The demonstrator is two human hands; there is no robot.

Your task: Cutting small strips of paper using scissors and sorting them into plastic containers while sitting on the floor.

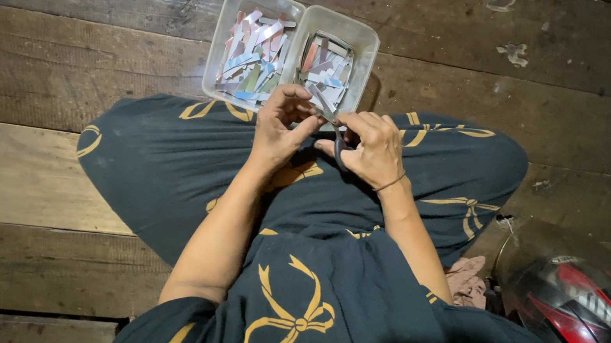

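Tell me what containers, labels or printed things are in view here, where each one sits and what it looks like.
Left tray: clear plastic rectangle on the wooden floor in front of the knees, filled with pale blue, white and pink paper strips.
Right tray: matching clear tray touching the first, with similar strips.
Helmet: bottom right on the floor, rounded, glossy red, black and white with printed graphics.
No screens or signs.

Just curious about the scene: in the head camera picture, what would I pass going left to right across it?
Left tray of paper strips → left hand → scissors → right hand → red and black helmet.
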